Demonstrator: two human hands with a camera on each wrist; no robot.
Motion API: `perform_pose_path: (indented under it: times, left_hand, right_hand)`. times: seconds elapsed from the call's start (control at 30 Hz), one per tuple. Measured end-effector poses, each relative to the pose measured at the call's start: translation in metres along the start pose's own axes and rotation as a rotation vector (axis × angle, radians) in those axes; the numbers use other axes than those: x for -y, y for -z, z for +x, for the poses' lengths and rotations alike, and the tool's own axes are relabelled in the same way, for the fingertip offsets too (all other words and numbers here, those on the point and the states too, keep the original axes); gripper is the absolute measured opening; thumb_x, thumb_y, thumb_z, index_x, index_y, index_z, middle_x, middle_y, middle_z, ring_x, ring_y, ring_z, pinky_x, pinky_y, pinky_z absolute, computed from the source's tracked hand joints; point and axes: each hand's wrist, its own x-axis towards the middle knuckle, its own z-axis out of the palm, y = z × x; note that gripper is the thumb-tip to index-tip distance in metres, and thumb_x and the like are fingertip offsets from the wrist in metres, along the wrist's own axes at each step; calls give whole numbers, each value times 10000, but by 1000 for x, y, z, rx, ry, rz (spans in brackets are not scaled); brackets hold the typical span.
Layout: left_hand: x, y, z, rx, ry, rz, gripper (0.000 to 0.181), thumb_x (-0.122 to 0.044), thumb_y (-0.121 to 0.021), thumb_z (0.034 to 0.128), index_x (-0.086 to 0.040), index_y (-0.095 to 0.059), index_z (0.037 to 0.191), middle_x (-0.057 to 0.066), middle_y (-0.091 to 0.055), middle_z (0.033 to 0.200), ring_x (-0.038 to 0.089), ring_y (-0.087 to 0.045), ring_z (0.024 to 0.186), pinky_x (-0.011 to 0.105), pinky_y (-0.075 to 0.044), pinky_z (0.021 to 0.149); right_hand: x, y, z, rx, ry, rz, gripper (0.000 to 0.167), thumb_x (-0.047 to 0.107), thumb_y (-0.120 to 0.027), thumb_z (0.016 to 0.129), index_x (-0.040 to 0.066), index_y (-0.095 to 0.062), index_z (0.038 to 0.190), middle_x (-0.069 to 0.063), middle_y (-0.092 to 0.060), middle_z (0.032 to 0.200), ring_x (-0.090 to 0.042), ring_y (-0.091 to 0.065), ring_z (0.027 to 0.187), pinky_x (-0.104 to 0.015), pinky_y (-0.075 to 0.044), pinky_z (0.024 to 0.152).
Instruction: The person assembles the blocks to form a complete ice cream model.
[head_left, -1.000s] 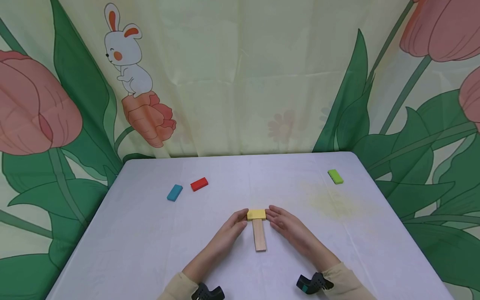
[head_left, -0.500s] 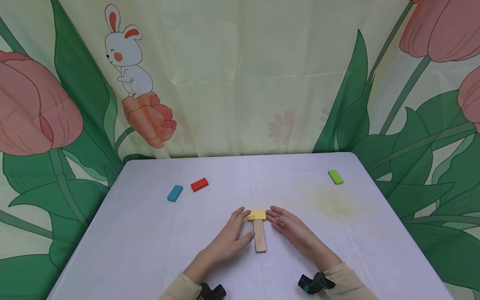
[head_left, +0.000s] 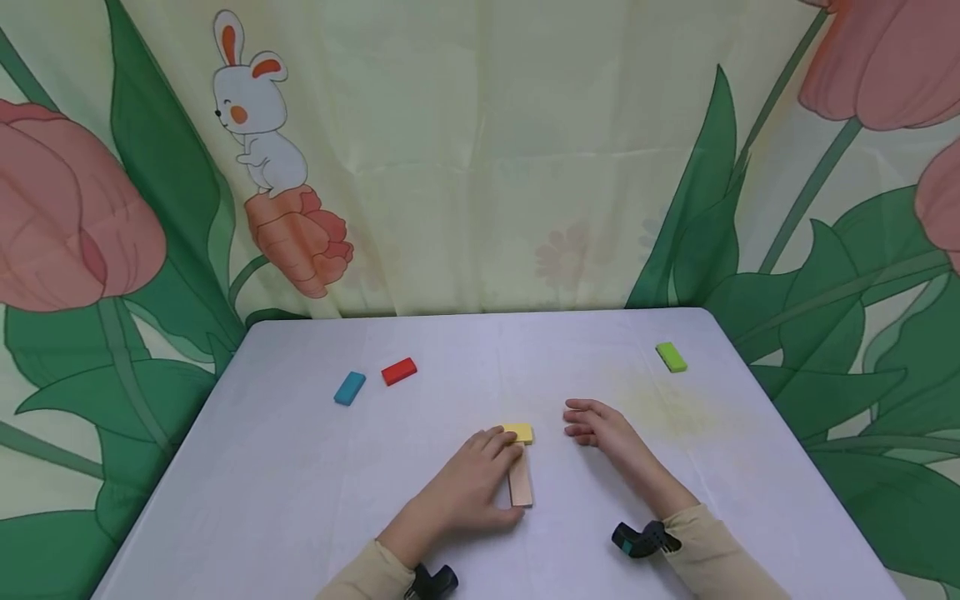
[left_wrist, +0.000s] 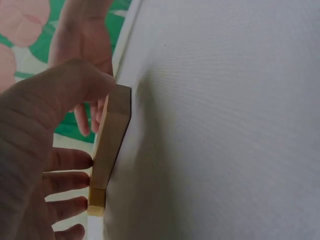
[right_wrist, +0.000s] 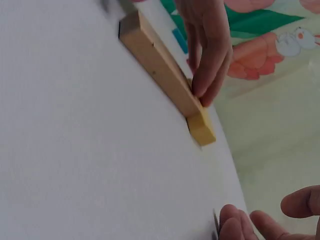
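A plain wooden block [head_left: 521,481] lies lengthwise on the white-covered table, its far end against a yellow block [head_left: 519,432] set crosswise, forming a T. My left hand [head_left: 468,483] is over their left side. Its fingertips touch around where the two meet, and the thumb reaches the wooden block's near end. In the left wrist view, the fingers [left_wrist: 67,180] look extended beside the wooden block [left_wrist: 112,135]. To the right, apart from both blocks, my right hand [head_left: 607,429] hovers with loosely bent fingers and holds nothing. The yellow block's left part is hidden in the head view.
Farther back on the left lie a blue block [head_left: 349,388] and a red block [head_left: 399,371]. A green block [head_left: 671,357] is at the back right. Behind the table [head_left: 247,467] hangs a printed curtain [head_left: 480,158].
My left hand has shifted from the yellow block's left end to cover both blocks' left side, thumb toward the near end. My right hand has moved right, away from the yellow block.
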Motion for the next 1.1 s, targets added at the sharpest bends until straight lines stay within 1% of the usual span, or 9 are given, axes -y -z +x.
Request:
perform_pose_path:
  times: [0.07,0.17,0.27,0.37,0.53,0.7,0.8,0.87,1.1]
  left_hand:
    - [-1,0,0,14,-3,29,779,-605,-669,880,-136,-514,1484,47,-479,1555,268,-395,1493,448,-329,1248]
    - [-2,-1,1,9,-10,55,761,-566,-685,880,-129,-516,1479,55,-476,1555,273,-390,1497,451,-338,1242]
    - [-2,-1,1,3,-9,62,744,-528,-705,879,-126,-516,1476,62,-479,1551,280,-384,1500,453,-342,1239]
    - [-2,0,0,10,-1,76,741,-511,-714,877,-121,-515,1475,66,-482,1549,288,-386,1498,456,-350,1234]
    - [-3,3,0,30,14,91,744,-508,-713,882,-115,-512,1481,69,-480,1554,301,-381,1504,472,-352,1231]
    - [-3,4,0,46,24,74,748,-509,-715,885,-124,-507,1491,54,-475,1563,294,-365,1517,491,-345,1233]
    - [-3,3,0,61,28,61,752,-514,-712,892,-132,-498,1503,43,-468,1573,286,-353,1526,505,-337,1236]
    - [-3,3,0,68,29,56,750,-512,-709,895,-135,-494,1507,38,-465,1577,281,-346,1531,509,-331,1239]
    - [-3,1,1,69,27,57,744,-512,-702,896,-145,-491,1507,23,-458,1581,269,-338,1534,519,-330,1236]
  right_hand:
    - [-2,9,3,-49,27,-60,418,200,-490,1074,-30,-552,1418,-232,-653,1329,-180,-697,1017,-240,-575,839]
    - [-4,22,8,-107,71,-142,380,167,-489,1067,-43,-589,1367,-233,-675,1276,-190,-699,986,-222,-568,807]
    - [-5,36,15,-160,92,-231,367,171,-488,1064,-29,-610,1346,-218,-678,1267,-210,-677,1026,-224,-547,801]
    - [-5,49,22,-215,94,-308,368,196,-487,1068,-1,-615,1352,-200,-657,1317,-253,-629,1121,-282,-522,863]
    - [-1,70,37,-309,112,-367,371,191,-481,1068,-2,-603,1361,-223,-625,1363,-329,-580,1205,-403,-489,958]
    - [2,90,46,-424,164,-429,377,162,-464,1038,-25,-626,1322,-237,-646,1266,-346,-591,1145,-395,-479,902]
    - [1,103,49,-480,188,-453,393,143,-448,1018,-46,-632,1308,-251,-620,1255,-373,-578,1147,-418,-468,902]
    - [-1,111,51,-498,180,-451,408,142,-441,1015,-50,-621,1327,-261,-585,1282,-394,-557,1172,-434,-460,911]
    - [-3,135,59,-532,59,-364,474,181,-422,1031,-38,-554,1430,-291,-504,1401,-413,-501,1247,-396,-458,871]
